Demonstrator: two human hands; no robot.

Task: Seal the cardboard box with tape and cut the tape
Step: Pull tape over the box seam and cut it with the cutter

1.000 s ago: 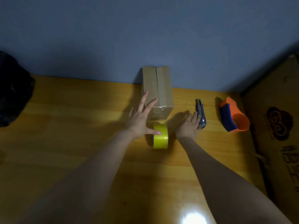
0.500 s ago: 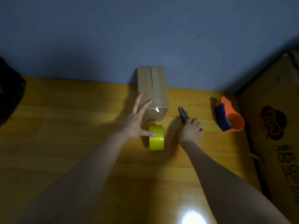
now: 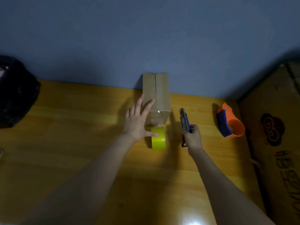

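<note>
Landmark: the yellow tape roll (image 3: 158, 140), standing on edge on the worktop (image 3: 81, 127).

Nearest, just right of the roll, the right hand (image 3: 192, 138) has its fingers (image 3: 191, 128) curled closed around the rear of a blue utility knife (image 3: 185, 120), front end pointing away from the person. Whether the blade is extended cannot be told. The grip suggests the knife is being readied for the cut.

At the roll's left, the left hand (image 3: 138, 120) is open and flat, fingers spread, gripping nothing. Its thumb rests on the roll's top face; the other fingers lie over the left side of the cardboard box (image 3: 156, 98). Judged purpose: to steady box and roll together so the strip stays taut.

Directly beyond the roll, touching or nearly so, stands the box: matt brown corrugated board, rectangular, centre seam running away from the viewer. A glossy sheen on its near end and lower face indicates clear tape running down toward the roll. How far tape runs along the seam is unclear.

Far right of the roll lies an orange and blue tape dispenser (image 3: 230, 123), smooth plastic, unused. Beyond that, a large printed carton (image 3: 276, 127). Far left, a dark bag (image 3: 14, 93), crumpled.

The worktop is glossy yellow wood.
</note>
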